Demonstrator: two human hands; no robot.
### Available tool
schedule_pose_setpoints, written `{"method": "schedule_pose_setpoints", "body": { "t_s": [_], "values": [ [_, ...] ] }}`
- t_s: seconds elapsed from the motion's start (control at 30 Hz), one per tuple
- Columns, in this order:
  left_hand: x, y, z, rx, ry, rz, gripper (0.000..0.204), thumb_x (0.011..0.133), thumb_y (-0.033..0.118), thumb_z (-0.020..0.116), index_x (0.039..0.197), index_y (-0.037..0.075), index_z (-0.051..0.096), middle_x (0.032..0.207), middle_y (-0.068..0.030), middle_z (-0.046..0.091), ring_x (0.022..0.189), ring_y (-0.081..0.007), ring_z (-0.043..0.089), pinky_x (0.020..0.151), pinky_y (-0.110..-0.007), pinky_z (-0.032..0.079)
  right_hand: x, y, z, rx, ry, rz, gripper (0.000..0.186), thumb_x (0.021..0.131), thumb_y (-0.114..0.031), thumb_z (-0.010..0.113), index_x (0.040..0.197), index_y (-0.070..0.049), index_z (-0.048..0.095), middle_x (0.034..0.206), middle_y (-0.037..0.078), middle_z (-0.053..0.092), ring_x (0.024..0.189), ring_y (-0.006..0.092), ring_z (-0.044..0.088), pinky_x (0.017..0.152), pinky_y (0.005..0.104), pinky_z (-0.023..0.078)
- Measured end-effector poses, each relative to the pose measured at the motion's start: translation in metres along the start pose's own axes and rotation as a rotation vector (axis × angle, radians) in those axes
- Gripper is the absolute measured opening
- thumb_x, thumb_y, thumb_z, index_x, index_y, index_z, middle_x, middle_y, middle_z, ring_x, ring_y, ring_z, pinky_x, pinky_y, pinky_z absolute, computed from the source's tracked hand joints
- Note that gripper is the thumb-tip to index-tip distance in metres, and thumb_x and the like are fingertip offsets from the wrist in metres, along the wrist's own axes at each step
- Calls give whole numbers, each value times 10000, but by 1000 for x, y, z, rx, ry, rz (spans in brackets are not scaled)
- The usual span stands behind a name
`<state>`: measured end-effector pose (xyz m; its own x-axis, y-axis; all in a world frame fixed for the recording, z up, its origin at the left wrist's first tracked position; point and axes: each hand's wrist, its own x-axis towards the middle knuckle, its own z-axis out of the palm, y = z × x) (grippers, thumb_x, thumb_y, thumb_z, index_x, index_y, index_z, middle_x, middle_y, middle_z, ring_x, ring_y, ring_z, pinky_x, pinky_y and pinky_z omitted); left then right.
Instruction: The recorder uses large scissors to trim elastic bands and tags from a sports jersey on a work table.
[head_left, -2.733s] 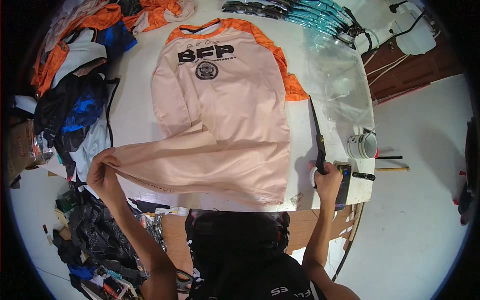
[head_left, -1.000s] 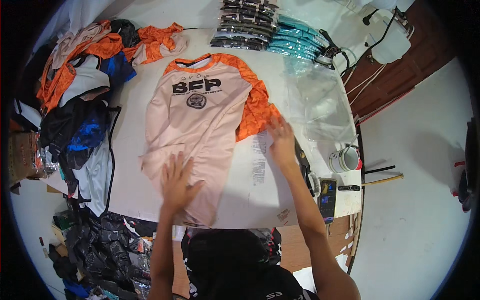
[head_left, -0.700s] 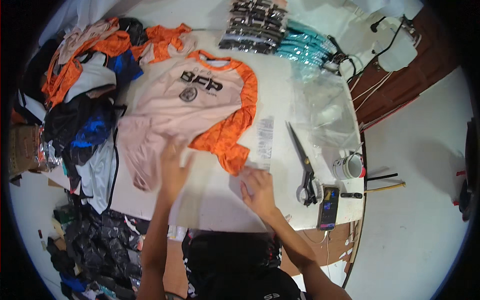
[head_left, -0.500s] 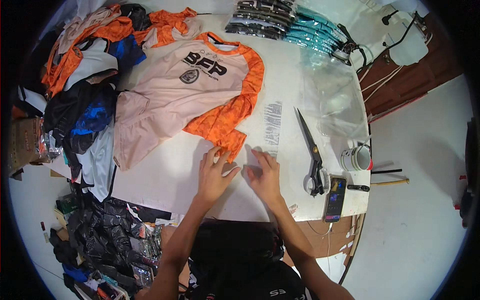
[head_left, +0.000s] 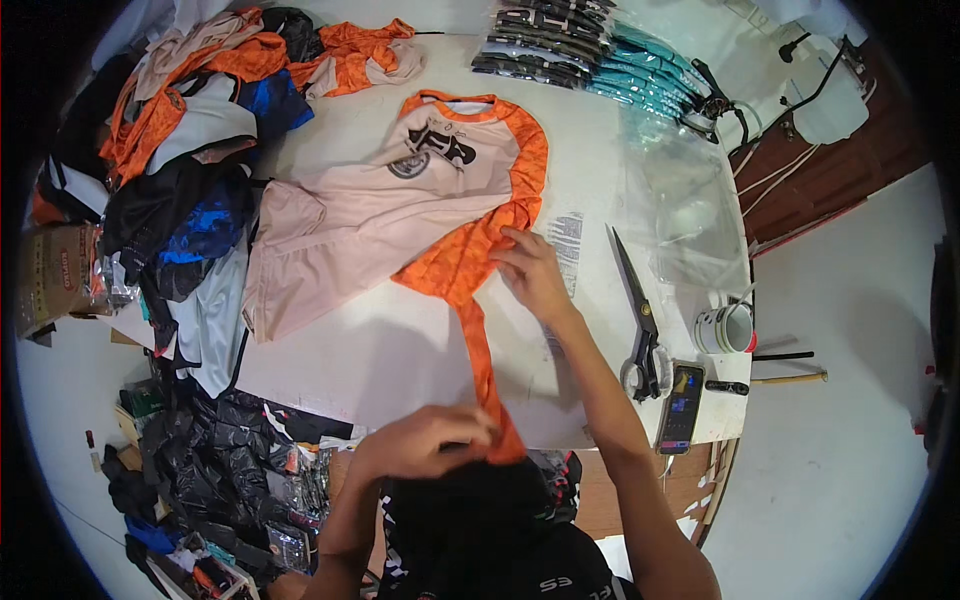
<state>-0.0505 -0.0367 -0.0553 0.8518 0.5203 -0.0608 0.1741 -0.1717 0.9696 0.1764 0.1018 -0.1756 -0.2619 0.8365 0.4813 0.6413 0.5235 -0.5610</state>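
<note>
A pale pink shirt (head_left: 370,215) with orange raglan sleeves lies askew on the white table, its neck pointing away from me and its printed chest creased. One orange sleeve (head_left: 476,350) is stretched toward me in a narrow strip that reaches past the table's near edge. My left hand (head_left: 430,440) is closed around the sleeve's end, close to my body. Higher up, the bent fingers of my right hand (head_left: 535,268) pinch the orange cloth at the shirt's right side. A grey printed strip (head_left: 567,250) lies just beyond that hand.
Black-handled scissors (head_left: 638,310), a roll of tape (head_left: 660,372), a phone (head_left: 680,405) and a mug (head_left: 725,328) lie on the right. Clear plastic bags (head_left: 685,190) and bagged garments (head_left: 545,40) lie behind. A clothes heap (head_left: 175,220) covers the left side.
My left hand has drawn the sleeve end toward me, past the table edge. My right hand has moved up onto the orange cloth. The shirt's chest has bunched up.
</note>
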Motion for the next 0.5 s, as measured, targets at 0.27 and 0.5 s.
{"method": "schedule_pose_setpoints", "body": {
  "t_s": [0.27, 0.5],
  "values": [
    [-31, 32, -30, -224, -80, 211, 90, 758, 40, 675, 801, 9, 602, 801, -87, 615, 738, -232, 589, 652, -309, 446, 33, 24, -28, 727, 485, 539, 144, 872, -65, 535, 969, 16, 605, 847, 36, 596, 737, 92, 517, 690, 224, 429],
    [34, -19, 18, -134, 308, -62, 142, 798, 102, 640, 864, -13, 591, 801, -114, 611, 728, -244, 601, 684, -309, 467, 53, -41, -79, 666, 459, 285, 161, 909, -66, 479, 1002, 16, 582, 906, 52, 611, 826, 94, 553, 769, 226, 441]
  ]
}}
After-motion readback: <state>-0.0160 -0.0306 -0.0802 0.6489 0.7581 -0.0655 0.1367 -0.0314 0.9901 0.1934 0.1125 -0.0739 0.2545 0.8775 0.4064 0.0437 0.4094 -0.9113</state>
